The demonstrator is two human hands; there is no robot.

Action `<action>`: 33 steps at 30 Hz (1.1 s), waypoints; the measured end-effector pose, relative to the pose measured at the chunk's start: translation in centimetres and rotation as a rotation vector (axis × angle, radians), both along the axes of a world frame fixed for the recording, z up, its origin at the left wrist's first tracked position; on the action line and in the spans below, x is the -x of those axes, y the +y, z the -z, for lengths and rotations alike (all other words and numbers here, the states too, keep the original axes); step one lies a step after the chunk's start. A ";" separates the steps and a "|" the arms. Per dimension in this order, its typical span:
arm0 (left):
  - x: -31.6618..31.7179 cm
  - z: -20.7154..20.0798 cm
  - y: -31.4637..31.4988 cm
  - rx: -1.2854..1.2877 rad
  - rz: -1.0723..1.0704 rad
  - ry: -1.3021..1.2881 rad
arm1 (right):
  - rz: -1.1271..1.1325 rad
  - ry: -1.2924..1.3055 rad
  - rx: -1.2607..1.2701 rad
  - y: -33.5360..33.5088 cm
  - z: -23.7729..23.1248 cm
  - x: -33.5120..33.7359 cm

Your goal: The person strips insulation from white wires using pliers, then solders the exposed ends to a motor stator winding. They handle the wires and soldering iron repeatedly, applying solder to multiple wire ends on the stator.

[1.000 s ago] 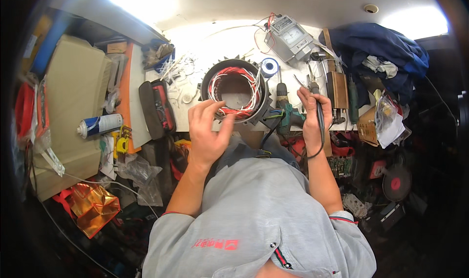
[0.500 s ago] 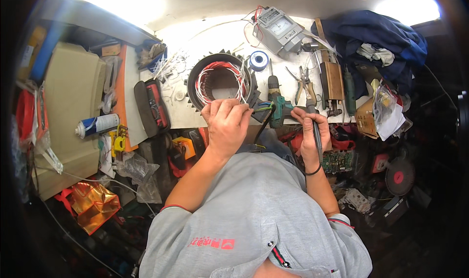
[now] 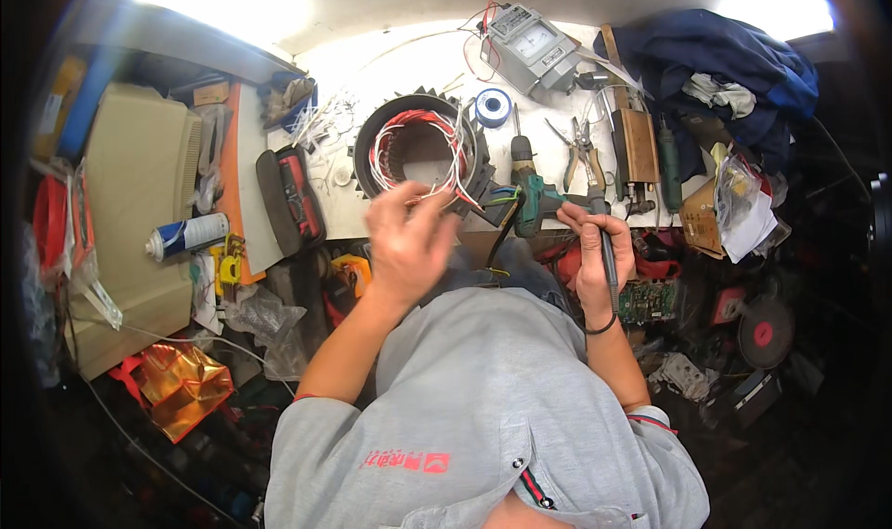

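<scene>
On the bench in front of me stands a round black motor stator (image 3: 361,169) with red and white windings (image 3: 454,144) inside it. Over its near rim is my left hand (image 3: 407,248), smeared by motion, so its grip is unclear. Loose white and red wire ends stick out beside those fingers. My right hand (image 3: 602,252) is closed around a slim black soldering iron (image 3: 609,267), held upright with its cord hanging toward the wrist. Between the hands lies a green cordless drill (image 3: 531,211), beside several coloured leads (image 3: 505,195) at the stator's right side.
A blue-rimmed solder spool (image 3: 492,108) and a grey analog meter (image 3: 530,48) sit behind the drill. Pliers (image 3: 583,155) and a wooden block (image 3: 639,146) lie to the right. On the left are an opened tool case (image 3: 277,204) and a spray can (image 3: 188,235).
My left hand has moved left and slightly down, away from the leads at the stator's right side. The right hand still holds the soldering iron in nearly the same place.
</scene>
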State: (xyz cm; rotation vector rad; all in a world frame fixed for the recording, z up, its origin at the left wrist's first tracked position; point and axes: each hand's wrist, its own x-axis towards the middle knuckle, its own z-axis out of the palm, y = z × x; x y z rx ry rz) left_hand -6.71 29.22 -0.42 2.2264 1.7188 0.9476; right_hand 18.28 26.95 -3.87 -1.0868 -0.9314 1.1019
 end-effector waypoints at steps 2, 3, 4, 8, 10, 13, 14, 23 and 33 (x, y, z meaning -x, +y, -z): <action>1.8 -0.4 0.7 0.067 -0.107 0.090 | 0.008 0.010 0.003 -0.1 0.1 -0.3; 2.3 -0.2 0.9 0.100 -0.081 0.092 | 0.007 0.006 0.002 -0.2 0.4 -0.3; 2.8 0.0 1.0 0.132 -0.060 0.097 | 0.002 0.011 0.007 -0.1 0.4 -0.2; 2.7 -0.2 1.7 0.196 -0.032 0.055 | -0.018 0.024 0.018 0.1 0.1 0.3; 2.1 -0.4 1.9 0.187 -0.044 0.001 | -0.024 0.026 0.016 0.2 0.1 0.3; 0.7 -0.4 1.6 0.117 -0.013 -0.048 | -0.026 0.029 0.009 0.4 0.1 0.3; 0.1 -0.3 1.4 0.085 0.006 -0.060 | -0.026 0.030 0.006 0.4 0.1 0.3; -2.2 2.5 -0.9 -0.123 0.115 0.219 | -0.040 0.046 0.048 0.2 0.8 0.3; 1.1 1.2 -0.7 0.008 0.120 -0.034 | -0.051 0.035 0.009 0.8 0.6 0.6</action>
